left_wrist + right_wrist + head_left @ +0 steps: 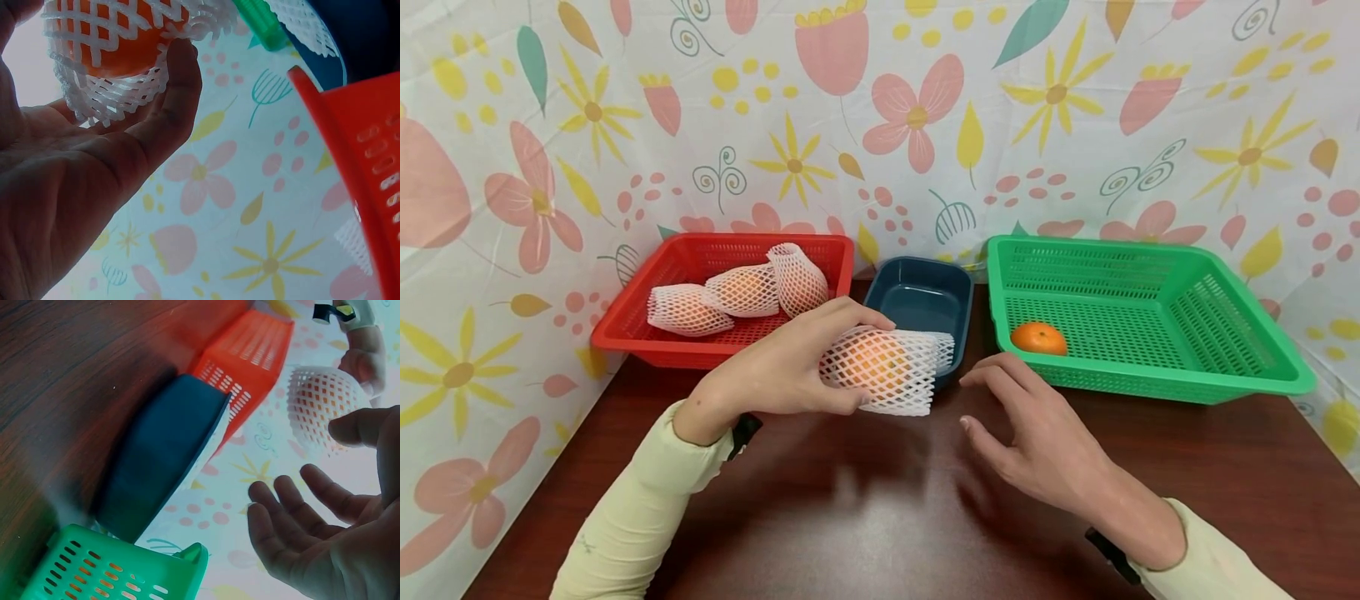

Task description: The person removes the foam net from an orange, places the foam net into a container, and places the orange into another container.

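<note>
My left hand (793,358) grips an orange (876,367) wrapped in a white foam net (917,375), fingers over the top and thumb beneath. The net's loose end points right, toward my right hand (1037,437). In the left wrist view, the lower part of the orange (119,47) shows through the mesh, with fingers curled round it. My right hand holds nothing; its fingers are apart and slightly bent, beside the netted orange. In the right wrist view, the right fingers (287,515) are spread below the netted fruit.
A red basket (662,346) at the left holds three netted fruits (745,292). The dark blue tub (917,271) stands behind my left hand, with white foam netting (306,25) in it. At the right, a green basket (1150,371) holds one bare orange (1039,338).
</note>
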Demonstrator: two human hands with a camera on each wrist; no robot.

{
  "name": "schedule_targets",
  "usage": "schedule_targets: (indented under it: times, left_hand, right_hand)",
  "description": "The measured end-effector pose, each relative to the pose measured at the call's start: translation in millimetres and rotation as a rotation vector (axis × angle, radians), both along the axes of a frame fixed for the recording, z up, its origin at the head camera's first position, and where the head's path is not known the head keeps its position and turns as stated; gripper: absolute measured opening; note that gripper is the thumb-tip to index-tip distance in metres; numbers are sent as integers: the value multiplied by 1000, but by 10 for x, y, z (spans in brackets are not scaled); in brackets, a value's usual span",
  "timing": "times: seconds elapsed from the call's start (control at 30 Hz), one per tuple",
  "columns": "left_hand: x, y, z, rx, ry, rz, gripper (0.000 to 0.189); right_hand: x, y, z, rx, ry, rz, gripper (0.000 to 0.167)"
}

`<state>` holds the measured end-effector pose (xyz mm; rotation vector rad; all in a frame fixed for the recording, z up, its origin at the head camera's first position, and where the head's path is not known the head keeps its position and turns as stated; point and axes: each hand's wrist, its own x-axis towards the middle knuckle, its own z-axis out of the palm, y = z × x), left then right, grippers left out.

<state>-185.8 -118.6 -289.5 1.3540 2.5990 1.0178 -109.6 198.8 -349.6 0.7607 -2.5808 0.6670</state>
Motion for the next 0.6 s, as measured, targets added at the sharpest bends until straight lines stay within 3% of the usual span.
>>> schedule_targets:
  times: [0.6]
  left_hand:
    - [46,174,-119,6,35,-30,67]
  right_hand:
    - [27,0,29,-104,91,56,33]
